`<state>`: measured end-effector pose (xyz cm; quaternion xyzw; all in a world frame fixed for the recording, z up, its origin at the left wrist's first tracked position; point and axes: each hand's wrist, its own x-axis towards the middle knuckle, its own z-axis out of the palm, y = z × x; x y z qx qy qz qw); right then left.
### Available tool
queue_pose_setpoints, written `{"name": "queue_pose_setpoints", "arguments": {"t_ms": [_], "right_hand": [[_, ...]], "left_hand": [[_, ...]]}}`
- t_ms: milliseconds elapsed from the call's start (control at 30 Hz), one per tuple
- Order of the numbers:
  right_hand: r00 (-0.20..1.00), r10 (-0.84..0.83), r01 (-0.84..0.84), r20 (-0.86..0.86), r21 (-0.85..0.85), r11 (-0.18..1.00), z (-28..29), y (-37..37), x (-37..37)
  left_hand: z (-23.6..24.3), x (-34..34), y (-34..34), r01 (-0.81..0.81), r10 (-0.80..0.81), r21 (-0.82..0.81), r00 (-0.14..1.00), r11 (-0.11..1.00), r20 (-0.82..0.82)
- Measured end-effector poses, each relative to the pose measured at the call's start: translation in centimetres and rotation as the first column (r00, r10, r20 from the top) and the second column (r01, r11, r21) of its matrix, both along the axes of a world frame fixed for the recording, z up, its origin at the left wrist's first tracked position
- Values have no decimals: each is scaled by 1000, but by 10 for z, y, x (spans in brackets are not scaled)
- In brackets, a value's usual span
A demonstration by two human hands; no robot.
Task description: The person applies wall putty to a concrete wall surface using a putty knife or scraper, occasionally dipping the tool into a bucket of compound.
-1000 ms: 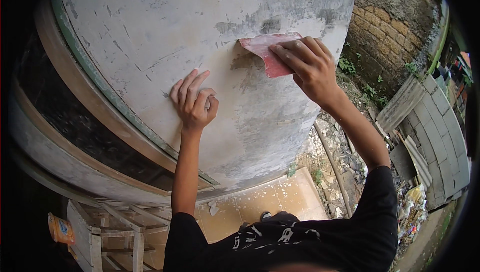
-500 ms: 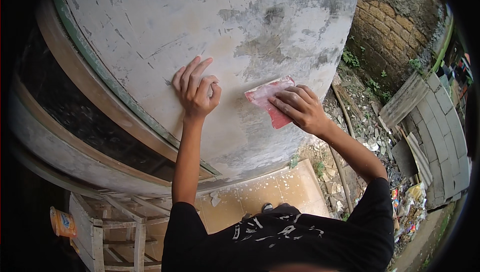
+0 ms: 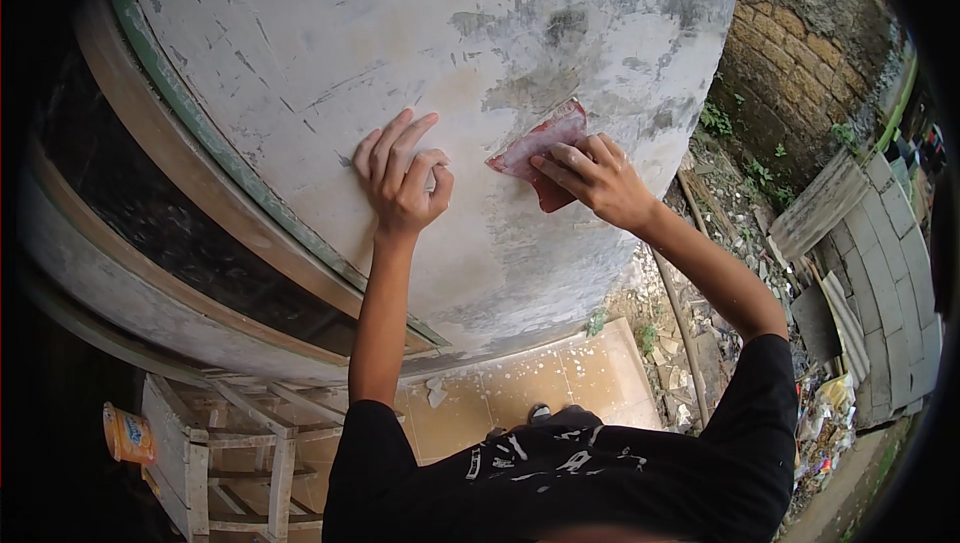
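Observation:
A grey-white wall (image 3: 330,53) with dark worn patches and scratches stands in front of me. My right hand (image 3: 600,181) presses a sheet of reddish sandpaper (image 3: 545,148) against it, fingers closed over the sheet. White dust coats much of the sandpaper and the fingertips. To the left, my left hand (image 3: 402,175) rests on the wall, holding nothing; its outer fingers are stretched apart while thumb and forefinger curl toward each other.
A green-edged window frame (image 3: 200,133) with dark glass runs along the left. Below it stand a wooden bench-like frame (image 3: 240,443) and an orange bucket (image 3: 128,435). Rubble (image 3: 715,273), a long pole (image 3: 682,328) and grey blocks (image 3: 880,263) lie right of the tiled floor (image 3: 520,393).
My right hand has slid the sandpaper upward on the wall, and the sheet has tilted. My left hand stays nearly in place. The view has shifted slightly.

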<state>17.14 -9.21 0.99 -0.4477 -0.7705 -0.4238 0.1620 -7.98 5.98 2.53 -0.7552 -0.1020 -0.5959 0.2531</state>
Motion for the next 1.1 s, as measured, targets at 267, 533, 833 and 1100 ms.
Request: {"name": "queue_pose_setpoints", "arguments": {"t_ms": [267, 533, 833, 1100], "right_hand": [[989, -140, 147, 47, -258, 955, -5, -43, -17], [987, -100, 70, -128, -219, 973, 40, -14, -33], [972, 25, 20, -233, 188, 982, 93, -21, -32], [998, -61, 61, -12, -24, 998, -40, -22, -25]], "left_hand": [[0, 0, 0, -8, 8, -3, 1000, 1000, 4], [3, 2, 0, -6, 7, -7, 1000, 1000, 7], [0, 2, 0, 3, -3, -22, 1000, 1000, 13], [3, 2, -2, -10, 10, -5, 1000, 1000, 17]]}}
